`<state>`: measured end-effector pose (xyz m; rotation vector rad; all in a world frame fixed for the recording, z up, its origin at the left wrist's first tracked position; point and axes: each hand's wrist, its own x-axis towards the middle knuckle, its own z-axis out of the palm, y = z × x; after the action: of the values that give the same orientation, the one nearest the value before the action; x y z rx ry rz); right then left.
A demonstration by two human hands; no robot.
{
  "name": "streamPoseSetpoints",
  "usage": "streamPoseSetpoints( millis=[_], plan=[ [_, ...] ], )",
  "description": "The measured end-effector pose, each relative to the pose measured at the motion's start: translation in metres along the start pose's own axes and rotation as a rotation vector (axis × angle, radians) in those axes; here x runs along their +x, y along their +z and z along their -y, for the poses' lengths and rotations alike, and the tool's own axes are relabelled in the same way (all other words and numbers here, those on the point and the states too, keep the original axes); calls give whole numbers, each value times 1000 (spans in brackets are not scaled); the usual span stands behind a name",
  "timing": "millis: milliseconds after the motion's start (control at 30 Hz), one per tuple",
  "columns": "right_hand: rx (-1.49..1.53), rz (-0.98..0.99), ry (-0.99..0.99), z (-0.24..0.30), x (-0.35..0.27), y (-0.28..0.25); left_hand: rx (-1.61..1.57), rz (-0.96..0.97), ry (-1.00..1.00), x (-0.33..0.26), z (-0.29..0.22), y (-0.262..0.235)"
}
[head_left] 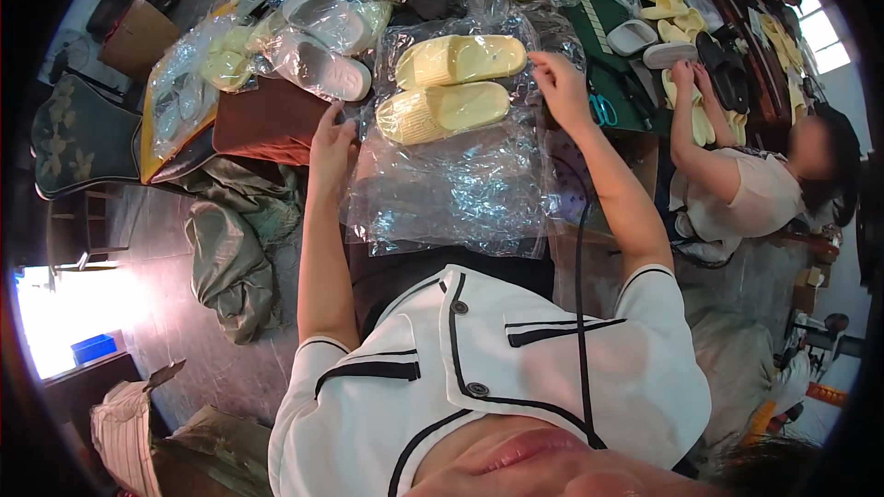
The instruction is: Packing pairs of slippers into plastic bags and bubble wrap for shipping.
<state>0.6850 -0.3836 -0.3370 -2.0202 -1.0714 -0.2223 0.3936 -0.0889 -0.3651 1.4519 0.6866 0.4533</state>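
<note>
A pair of pale yellow slippers (470, 104) lies side by side in front of me, with glossy clear plastic bags (442, 193) under and around them. Whether the pair is inside a bag I cannot tell. At the heel end of the upper slipper, my right hand (560, 90) has its fingers bent together at the edge of the clear plastic. My left hand (331, 145) is beside the left edge of the bags, its fingers apart, near a bagged white slipper (333, 72) and a brown box (262, 120). I see nothing held in it.
Bagged slippers in white, yellow and black crowd the far side. Teal-handled scissors (603, 110) lie on a green surface (589, 46) to the right. There a co-worker (737, 179) handles more slippers. A chair (87, 143) and crumpled sacking (230, 258) are at my left.
</note>
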Motion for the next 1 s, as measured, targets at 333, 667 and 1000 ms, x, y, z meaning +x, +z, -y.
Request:
streamPoseSetpoints(
  millis=[333,667,1000],
  plan=[
    [445,284,500,-35,11,11,523,-47,222,14,40,21],
    [349,680,310,-38,39,9,480,42,196,12,62,27],
    [385,304,84,-21,36,53,225,-33,-80,50,90,23]
  ],
)
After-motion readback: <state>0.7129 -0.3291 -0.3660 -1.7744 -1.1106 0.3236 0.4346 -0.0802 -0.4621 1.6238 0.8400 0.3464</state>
